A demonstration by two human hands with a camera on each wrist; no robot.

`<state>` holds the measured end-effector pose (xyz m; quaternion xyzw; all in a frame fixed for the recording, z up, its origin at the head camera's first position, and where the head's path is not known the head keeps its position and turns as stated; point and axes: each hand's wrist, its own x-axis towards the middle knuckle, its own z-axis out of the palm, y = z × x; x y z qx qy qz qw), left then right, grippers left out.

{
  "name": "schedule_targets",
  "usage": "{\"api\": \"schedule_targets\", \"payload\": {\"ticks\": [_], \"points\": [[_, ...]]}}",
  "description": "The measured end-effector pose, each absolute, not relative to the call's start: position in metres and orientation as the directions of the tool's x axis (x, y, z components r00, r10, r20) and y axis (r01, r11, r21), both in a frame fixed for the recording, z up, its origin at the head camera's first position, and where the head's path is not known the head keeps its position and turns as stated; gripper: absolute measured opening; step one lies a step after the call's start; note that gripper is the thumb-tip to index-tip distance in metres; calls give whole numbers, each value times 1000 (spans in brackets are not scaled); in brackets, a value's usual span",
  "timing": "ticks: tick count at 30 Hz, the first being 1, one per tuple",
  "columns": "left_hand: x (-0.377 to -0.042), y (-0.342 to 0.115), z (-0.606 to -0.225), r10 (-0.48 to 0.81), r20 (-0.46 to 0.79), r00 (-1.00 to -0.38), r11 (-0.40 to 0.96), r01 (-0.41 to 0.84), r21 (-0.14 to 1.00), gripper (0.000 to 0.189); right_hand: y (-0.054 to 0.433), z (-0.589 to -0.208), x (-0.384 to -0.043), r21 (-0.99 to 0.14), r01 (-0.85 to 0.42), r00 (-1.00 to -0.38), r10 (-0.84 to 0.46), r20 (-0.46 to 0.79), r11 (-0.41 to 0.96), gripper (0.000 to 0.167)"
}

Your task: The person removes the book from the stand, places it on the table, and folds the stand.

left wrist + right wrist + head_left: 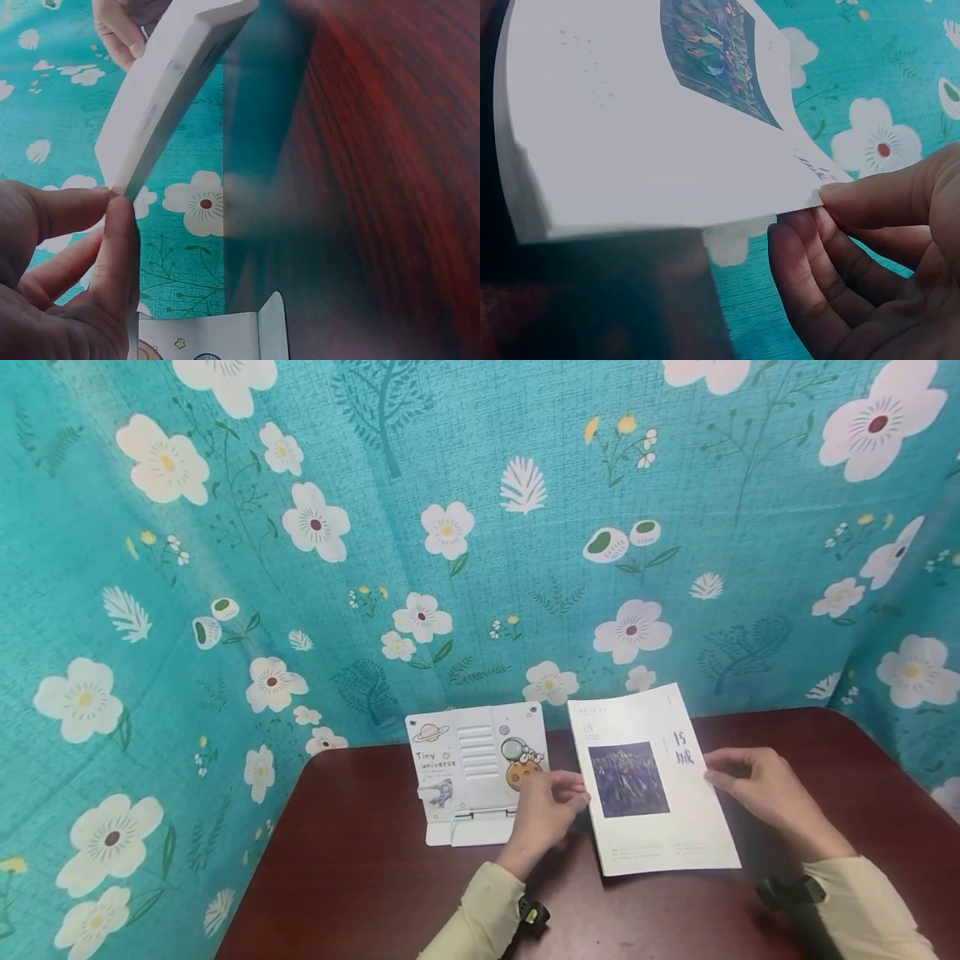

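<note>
A white paperback magazine (pixel 637 843) with a dark picture on its cover is held up over the table, its cover toward the head camera. My left hand (pixel 549 810) pinches its left edge between thumb and fingers; the left wrist view shows the spine (pixel 161 105) at those fingertips. At the opposite edge my right hand (pixel 772 789) pinches the cover's side, thumb in front and fingers behind, as the right wrist view shows. Just left of the magazine stands a white book stand (pixel 442 777) with cartoon planets and an astronaut, partly hidden behind my left hand.
The dark reddish wooden table (pixel 352 877) has rounded back corners. Behind and beside it hangs a teal flowered cloth (pixel 480 585), close to the table's back edge. Dark straps with small devices (pixel 534 912) sit at both wrists.
</note>
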<state>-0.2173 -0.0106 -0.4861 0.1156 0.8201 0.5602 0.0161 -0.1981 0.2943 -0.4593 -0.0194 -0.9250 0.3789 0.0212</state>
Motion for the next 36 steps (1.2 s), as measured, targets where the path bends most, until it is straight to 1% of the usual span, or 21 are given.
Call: {"api": "schedule_targets", "payload": {"ticks": [8, 13, 19, 28, 36], "points": [[-217, -5, -493, 215, 86, -973, 429, 173, 886, 15, 303, -473, -202, -704, 24, -1000, 23, -11, 710, 36], [-216, -3, -497, 234, 88, -968, 436, 185, 881, 18, 307, -475, -204, -720, 16, -999, -12, -33, 694, 36], [-213, 0, -501, 258, 76, -963, 447, 189, 874, 21, 311, -478, -205, -721, 43, -996, -28, -85, 691, 39], [-210, 1, -505, 279, 45, -959, 501, 186, 845, 17, 315, -483, -208, -730, 56, -989, -61, -133, 682, 37], [-210, 2, -506, 314, -8, -949, 532, 169, 829, 19, 320, -487, -210, -719, 77, -982, -72, -174, 691, 38]]}}
